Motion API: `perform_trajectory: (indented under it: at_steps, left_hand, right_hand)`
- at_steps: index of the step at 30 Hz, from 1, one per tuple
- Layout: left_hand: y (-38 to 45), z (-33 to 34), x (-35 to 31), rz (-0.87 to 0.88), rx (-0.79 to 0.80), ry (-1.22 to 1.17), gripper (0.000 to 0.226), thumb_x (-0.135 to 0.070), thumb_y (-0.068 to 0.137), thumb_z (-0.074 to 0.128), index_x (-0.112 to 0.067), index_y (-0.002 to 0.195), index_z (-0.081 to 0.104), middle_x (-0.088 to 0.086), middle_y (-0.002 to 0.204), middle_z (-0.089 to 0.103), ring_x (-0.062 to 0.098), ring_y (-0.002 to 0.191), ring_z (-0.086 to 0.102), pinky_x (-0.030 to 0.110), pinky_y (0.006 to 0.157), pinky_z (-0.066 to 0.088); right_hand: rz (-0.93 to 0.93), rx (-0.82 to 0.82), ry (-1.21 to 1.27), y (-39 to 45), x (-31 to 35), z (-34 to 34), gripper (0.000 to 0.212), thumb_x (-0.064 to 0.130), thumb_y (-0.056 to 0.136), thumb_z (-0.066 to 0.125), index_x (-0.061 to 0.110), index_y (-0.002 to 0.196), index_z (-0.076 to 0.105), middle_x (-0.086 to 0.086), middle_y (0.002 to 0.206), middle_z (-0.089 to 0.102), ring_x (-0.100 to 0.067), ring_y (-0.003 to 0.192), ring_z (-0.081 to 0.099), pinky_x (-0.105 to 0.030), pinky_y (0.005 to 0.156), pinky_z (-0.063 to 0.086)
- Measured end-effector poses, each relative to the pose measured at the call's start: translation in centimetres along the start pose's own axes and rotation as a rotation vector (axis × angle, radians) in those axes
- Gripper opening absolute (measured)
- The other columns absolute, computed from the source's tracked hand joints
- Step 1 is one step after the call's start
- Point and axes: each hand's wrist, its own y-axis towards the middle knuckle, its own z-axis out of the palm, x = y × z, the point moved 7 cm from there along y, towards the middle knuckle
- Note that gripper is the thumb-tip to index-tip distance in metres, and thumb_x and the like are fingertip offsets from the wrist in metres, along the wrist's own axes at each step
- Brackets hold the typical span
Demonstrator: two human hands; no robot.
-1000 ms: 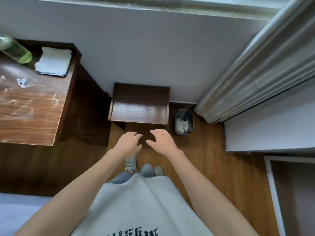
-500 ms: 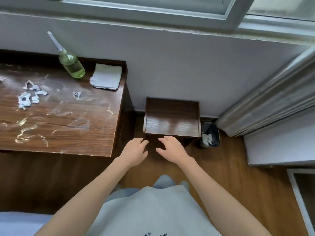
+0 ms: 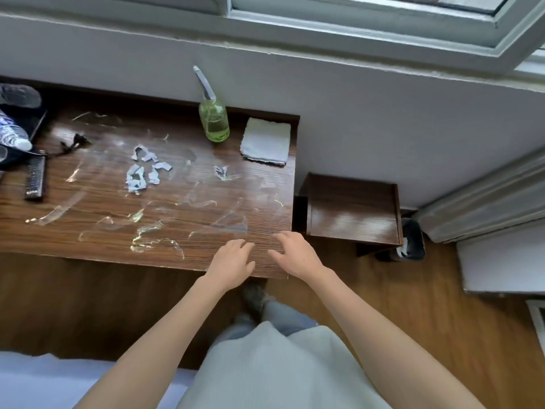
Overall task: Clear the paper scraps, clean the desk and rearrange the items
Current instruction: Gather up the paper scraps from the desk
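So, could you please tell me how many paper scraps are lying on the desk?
About 5: one at mid-desk, three just below it, and one right of them near the bottle. Motion blur may hide smaller bits.

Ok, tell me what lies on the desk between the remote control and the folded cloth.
Head view: torn paper scraps and smeared streaks lie between remote control and folded cloth.

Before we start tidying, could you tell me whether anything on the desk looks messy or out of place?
Yes: torn pale paper scraps lie scattered mid-desk, and whitish smeared streaks cover the brown wooden desk. The green spray bottle and folded white cloth sit neatly.
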Motion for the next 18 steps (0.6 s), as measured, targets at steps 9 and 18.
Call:
perform_trajectory:
  at_steps: [9, 18]
  left_hand:
    - [5.5, -6.8, 11.6, -0.127, -0.068, -0.031, 0.053, -0.031, 0.096, 0.049, -0.019, 0.146, 0.035, 0.003, 0.15, 0.037, 0.022, 0.139, 0.029, 0.039, 0.11, 0.032]
    - [11.1, -14.6, 25.1, -0.301, -0.05, 0.049, 0.075, -0.028, 0.092, 0.06, -0.026, 0.152, 0.016, 0.008, 0.16, 0.011, 0.028, 0.144, 0.02, 0.044, 0.103, 0.04]
  right_hand:
    - [-0.014, 0.012, 0.019, 12.3, 5.7, 1.0, 0.049, 0.035, 0.099, 0.049, 0.016, 0.144, 0.043, -0.004, 0.147, 0.044, -0.024, 0.137, 0.036, -0.041, 0.109, 0.035]
    - [0.147, -0.177, -0.038, 25.0, 11.3, -1.9, 0.049, 0.038, 0.095, 0.058, 0.016, 0.136, 0.043, -0.01, 0.13, 0.049, -0.03, 0.115, 0.051, -0.04, 0.08, 0.048]
